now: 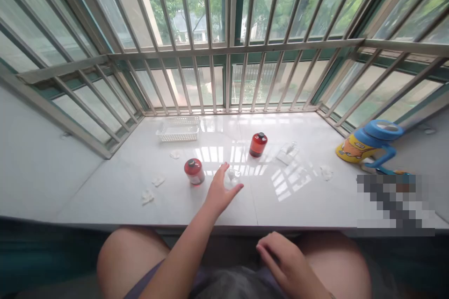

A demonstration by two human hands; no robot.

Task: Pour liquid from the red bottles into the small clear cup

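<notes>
Over the white counter [217, 212] reaches my left hand [220, 192], its thumb and fingers spread apart. Between and just past them sits a small clear, glass-like object [234, 176]; I cannot tell whether the hand touches it. To its left stands a red bottle [194, 172] with a black cap and a pale label. Farther back is a second red bottle [258, 145], also black-capped. A flat, clear, squarish container [287, 153] lies right of that one. My right hand [282, 254] rests by my lap below the counter edge, fingers curled together, with nothing visible in it.
A white perforated basket [178, 136] is at the back left. Crumpled white scraps [148, 197] lie on both sides. At the right stands a blue and yellow handled bottle [368, 142], beside a blurred-out patch. Metal window bars [228, 50] enclose the back and sides.
</notes>
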